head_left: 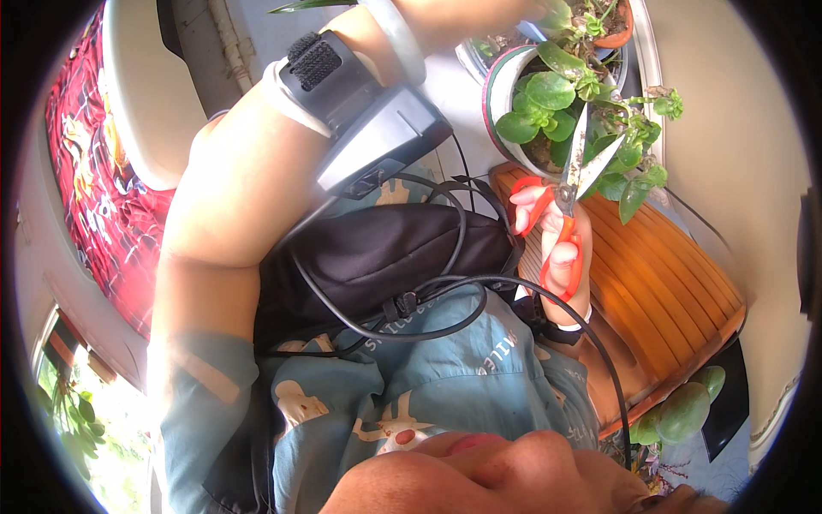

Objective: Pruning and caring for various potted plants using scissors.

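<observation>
red-handled scissors (567, 198): one pair | plant pots (503, 90): at least two | strapped device (385, 141): one | slatted orange-brown surface (672, 287): one

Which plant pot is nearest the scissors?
The white pot with the striped rim, right by the scissors in view; the others, including the orange pot, lie farther toward the top edge.

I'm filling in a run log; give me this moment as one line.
right hand: holds red-handled scissors, blades apart | left hand: at top edge, cut off | nearby: potted plant
</observation>
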Available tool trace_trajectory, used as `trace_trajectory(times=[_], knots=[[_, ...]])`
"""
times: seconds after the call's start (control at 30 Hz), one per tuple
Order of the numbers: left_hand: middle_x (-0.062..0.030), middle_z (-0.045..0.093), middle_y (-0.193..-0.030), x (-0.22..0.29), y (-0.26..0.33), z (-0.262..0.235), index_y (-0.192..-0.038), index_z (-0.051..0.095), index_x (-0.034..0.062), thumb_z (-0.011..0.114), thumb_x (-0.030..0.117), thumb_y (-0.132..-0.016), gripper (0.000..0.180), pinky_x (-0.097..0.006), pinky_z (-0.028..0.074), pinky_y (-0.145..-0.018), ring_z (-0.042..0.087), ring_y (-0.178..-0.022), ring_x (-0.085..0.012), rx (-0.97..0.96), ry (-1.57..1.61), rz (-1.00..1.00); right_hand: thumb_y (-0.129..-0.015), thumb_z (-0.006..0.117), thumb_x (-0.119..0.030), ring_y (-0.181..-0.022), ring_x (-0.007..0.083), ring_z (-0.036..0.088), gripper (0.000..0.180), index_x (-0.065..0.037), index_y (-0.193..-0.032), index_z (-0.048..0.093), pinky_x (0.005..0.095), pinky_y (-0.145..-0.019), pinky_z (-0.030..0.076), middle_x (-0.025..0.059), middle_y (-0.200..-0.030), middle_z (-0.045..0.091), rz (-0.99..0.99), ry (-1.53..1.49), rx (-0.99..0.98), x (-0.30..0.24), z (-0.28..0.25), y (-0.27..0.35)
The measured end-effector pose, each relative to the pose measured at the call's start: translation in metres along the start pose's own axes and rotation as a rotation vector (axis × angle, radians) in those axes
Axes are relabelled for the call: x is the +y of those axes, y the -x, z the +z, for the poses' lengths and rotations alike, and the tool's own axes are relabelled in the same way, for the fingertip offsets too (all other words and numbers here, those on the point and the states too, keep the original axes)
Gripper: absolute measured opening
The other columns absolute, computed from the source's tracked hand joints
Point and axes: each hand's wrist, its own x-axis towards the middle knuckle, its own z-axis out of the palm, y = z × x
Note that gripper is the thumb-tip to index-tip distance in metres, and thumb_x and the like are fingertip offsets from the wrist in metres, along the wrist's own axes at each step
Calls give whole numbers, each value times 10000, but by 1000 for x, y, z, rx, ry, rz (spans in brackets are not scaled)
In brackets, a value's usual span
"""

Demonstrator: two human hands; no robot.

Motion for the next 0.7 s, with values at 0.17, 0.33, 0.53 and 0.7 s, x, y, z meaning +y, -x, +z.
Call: trace_trajectory(times=[0.17, 0.33, 0.53, 0.7], knots=[[-109, 643, -961, 7, -3, 11, -996, 636, 26, 550, 193, -868, 227, -313, 474, -757, 594, -857, -202, 75, 127, -107, -671, 600, -719, -726, 130, 458, 852, 68, -994, 556, 256, -657, 344, 51, -787, 475, -8, 18, 24, 3, -2, -2], [-97, 649, -959, 9, -6, 11, -1004, 635, 37, 548, 225, -879, 242, -309, 477, -754, 596, -862, -185, 37, 68, -327, -718, 484, -765, -716, 138, 485, 876, 52, -1025, 555, 245, -653, 360, 68, -795, 517, -6, -206, -73, 3, -8, -3], [-107, 640, -1001, 31, 1, 8, -1043, 631, 47, 529, 243, -893, 267, -315, 471, -778, 593, -907, -191, 166, -13, -286, -777, 248, -796, -501, 171, 501, 873, 25, -883, 526, 273, -471, 427, 70, -612, 512, 92, -657, -235, -23, 10, -16], [-126, 625, -1024, 23, -20, 21, -1053, 640, 69, 519, 244, -886, 270, -325, 464, -793, 588, -930, -216, 75, 92, -185, -827, 175, -749, -461, 188, 500, 858, 18, -935, 546, 293, -435, 436, 85, -606, 525, 293, -879, -177, -46, 3, -24]])
